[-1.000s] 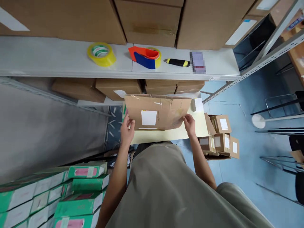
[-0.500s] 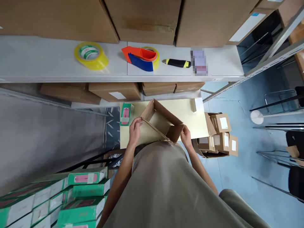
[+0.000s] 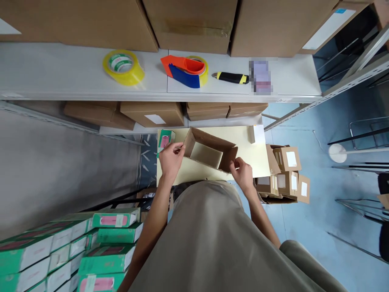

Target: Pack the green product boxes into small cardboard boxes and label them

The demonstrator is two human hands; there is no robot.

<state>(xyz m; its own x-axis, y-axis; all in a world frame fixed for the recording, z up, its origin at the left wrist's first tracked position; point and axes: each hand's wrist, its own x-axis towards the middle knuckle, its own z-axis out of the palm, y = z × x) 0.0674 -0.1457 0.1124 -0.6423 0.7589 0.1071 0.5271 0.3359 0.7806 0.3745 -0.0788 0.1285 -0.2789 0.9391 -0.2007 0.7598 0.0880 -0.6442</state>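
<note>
Currently, a soft grey-brown shirt (image 3: 209, 239) fills the foreground in loose folds. Lower left: stacked green boxes (image 3: 103, 259), straight-edged, with pink printed panels and pale sides.

Left hand (image 3: 172, 160): thumb and fingers pinching the left end wall of the carton. Right hand (image 3: 242, 172): fingers curled, thumb and fingertips nipping the near right corner.

Carton (image 3: 209, 138): between the two hands, above or on the cream tabletop (image 3: 247, 158), mouth upward, set askew with its right end closer to the shirt. Brown matt board, thin walls, oblong shape, rim slightly ragged, right end wall standing a little proud. Pale rectangle inside: base or tabletop seen through, cannot tell.

Step in hand (judgement): holding the opened carton to shape by its ends. Next move, as judged, calls for both ends kept steady and the walls square; thin board would probably flex if one side were let go.

Tabletop, left edge: small green box (image 3: 165, 140), partly covered by the left hand. Far right corner: plain white box (image 3: 257, 134). Past the right edge, lower: heaped brown boxes (image 3: 287, 160) with white labels.

Farther: pale, smooth shelf (image 3: 75, 73) bearing a glossy yellow tape roll (image 3: 126, 77), an orange-and-blue plastic dispenser (image 3: 185, 73) and a black-and-yellow knife (image 3: 232, 78). Behind these, large brown cartons (image 3: 188, 26), flat-faced.
</note>
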